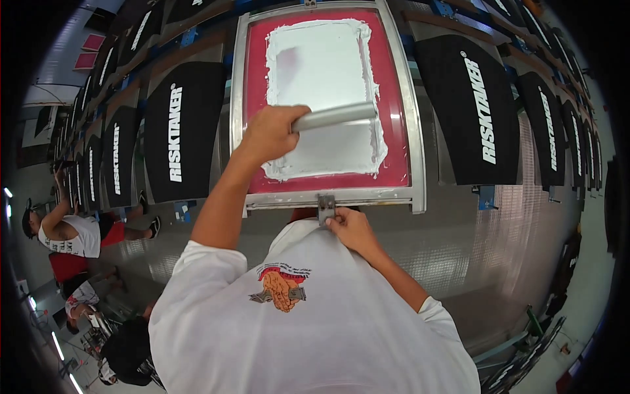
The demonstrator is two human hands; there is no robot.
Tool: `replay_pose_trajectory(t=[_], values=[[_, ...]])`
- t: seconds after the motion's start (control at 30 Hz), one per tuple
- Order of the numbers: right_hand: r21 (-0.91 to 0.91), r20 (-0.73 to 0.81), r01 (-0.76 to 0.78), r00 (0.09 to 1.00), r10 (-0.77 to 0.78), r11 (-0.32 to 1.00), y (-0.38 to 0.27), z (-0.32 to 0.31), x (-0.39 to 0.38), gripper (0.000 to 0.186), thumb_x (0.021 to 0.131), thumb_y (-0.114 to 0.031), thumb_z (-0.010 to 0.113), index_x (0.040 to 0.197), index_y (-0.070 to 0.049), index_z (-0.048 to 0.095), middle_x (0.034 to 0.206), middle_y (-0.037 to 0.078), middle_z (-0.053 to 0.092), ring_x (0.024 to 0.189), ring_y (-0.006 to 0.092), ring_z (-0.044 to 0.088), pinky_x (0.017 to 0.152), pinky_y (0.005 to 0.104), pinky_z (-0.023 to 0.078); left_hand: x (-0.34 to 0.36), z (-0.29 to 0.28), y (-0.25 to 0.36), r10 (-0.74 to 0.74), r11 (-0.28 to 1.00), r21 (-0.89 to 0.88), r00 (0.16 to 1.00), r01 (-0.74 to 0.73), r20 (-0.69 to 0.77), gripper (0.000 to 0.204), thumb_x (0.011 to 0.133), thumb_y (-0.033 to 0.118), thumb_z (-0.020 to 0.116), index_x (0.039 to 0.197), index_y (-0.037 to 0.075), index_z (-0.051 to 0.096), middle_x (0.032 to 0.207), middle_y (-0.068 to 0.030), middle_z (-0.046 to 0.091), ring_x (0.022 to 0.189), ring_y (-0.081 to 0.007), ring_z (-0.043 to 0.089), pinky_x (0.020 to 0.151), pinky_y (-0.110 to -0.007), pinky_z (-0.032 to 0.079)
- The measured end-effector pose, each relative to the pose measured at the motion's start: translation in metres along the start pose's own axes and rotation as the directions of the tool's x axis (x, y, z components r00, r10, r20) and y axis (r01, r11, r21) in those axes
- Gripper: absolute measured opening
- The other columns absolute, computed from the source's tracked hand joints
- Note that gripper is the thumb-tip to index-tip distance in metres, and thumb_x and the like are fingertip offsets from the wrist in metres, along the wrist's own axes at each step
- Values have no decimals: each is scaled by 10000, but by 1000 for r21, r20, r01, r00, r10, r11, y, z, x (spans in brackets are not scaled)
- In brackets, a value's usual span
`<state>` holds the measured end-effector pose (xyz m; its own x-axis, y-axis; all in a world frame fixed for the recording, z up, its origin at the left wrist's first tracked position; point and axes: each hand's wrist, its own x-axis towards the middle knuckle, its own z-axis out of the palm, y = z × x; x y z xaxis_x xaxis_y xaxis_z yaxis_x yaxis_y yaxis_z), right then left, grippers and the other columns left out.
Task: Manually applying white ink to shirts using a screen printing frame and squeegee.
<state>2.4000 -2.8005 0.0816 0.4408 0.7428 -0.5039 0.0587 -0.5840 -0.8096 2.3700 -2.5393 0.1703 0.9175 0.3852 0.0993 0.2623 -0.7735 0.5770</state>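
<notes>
My left hand [272, 131] grips one end of a grey squeegee [338, 116], its fingers wrapped round it. The squeegee lies across a screen-printing frame [415, 154] with silvery metal sides and pink-red mesh [392, 85]. Thick white ink [321, 59] covers the middle of the mesh in a rough rectangle, with ridges heaped along its edges. At the near side of the frame, my right hand [352, 228] pinches a small metal bracket [326, 207] between thumb and fingers. What lies under the screen is hidden.
Black fabric panels with white lettering, such as one on the left [184, 128] and one on the right [469, 111], line both sides on boards. Blue metal supports [486, 197] jut out below. At far left, another person [72, 233] reaches toward the panels. A grey floor [453, 243] shows below.
</notes>
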Motion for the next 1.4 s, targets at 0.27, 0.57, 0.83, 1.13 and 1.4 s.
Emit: replay_pose_trajectory(t=[0.27, 0.57, 0.83, 1.13, 1.4], values=[[-12, 18, -6, 1000, 7, 1000, 14, 7, 9, 223, 823, -183, 611, 885, 30, 591, 711, 154, 602, 666, 284, 588, 657, 365, 460, -57, 15, 36, -75, 997, 19, 990, 73, 122, 387, 608, -16, 555, 967, 82, 660, 787, -136, 648, 747, -333, 617, 646, -411, 479], [64, -11, -22, 1000, 22, 998, 31, 15, 10, 282, 860, -216, 590, 925, 57, 563, 759, 154, 638, 727, 285, 616, 704, 367, 465, -74, 20, 45, -82, 995, 65, 991, 76, 107, 388, 607, -13, 549, 968, 73, 661, 795, -142, 652, 761, -340, 618, 675, -421, 483], [-98, 2, 207, 978, -208, 973, -47, -60, -19, 485, 758, -273, 724, 1113, 14, 563, 946, 145, 630, 871, 253, 606, 781, 343, 478, -72, 37, 16, -53, 996, 81, 991, 43, 124, 343, 623, -7, 545, 932, 90, 659, 792, -130, 655, 778, -330, 625, 675, -436, 484], [-897, 178, 355, 836, -518, 264, -44, -96, 45, 277, 689, -38, 643, 962, -62, 607, 797, 135, 620, 731, 338, 605, 611, 444, 476, -105, 62, 5, -112, 939, 315, 988, 140, -104, 99, 661, 113, 593, 748, 67, 604, 694, -111, 576, 733, -275, 600, 870, -518, 418], [-877, 65, 407, 626, -777, 254, -64, -130, 206, 444, 551, 20, 663, 975, -103, 623, 897, 115, 644, 686, 325, 587, 579, 408, 483, 27, 79, -98, 92, 937, 346, 921, 48, -377, 40, 599, 106, 564, 586, 135, 540, 531, -77, 502, 603, -276, 560, 860, -534, 363]])
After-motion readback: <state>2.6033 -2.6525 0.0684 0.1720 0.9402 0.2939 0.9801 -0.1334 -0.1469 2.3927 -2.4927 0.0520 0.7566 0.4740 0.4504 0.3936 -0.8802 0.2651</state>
